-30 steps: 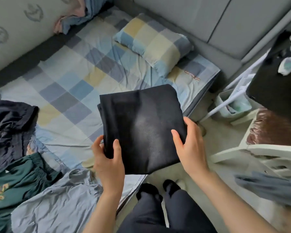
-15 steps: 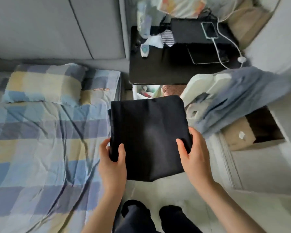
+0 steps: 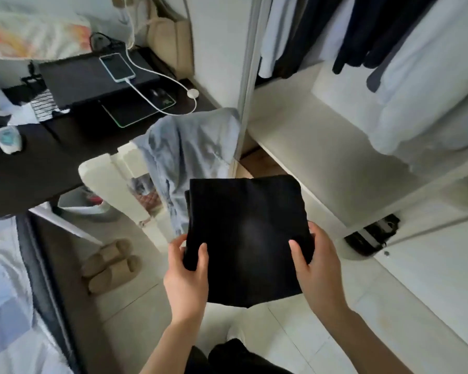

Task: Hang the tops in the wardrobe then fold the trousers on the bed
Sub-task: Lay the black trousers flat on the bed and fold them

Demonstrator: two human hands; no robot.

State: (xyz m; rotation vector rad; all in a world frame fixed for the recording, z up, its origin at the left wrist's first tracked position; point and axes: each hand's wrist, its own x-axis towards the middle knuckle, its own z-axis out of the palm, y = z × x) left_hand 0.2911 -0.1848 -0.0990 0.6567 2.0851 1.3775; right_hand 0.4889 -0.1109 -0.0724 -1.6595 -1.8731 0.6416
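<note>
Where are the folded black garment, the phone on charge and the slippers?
folded black garment (image 3: 243, 228): head view, middle of its top face.
phone (image 3: 117, 67): head view, centre of its screen.
slippers (image 3: 111, 265): head view, upper of the nearer slipper, on the floor.

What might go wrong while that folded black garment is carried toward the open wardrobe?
The folded black garment is held only by its near edge, left hand and right hand gripping the two sides, so the far layers could sag and unfold. The slippers on the floor and the chair draped with grey cloth stand close by, possible trip or snag points.
</note>
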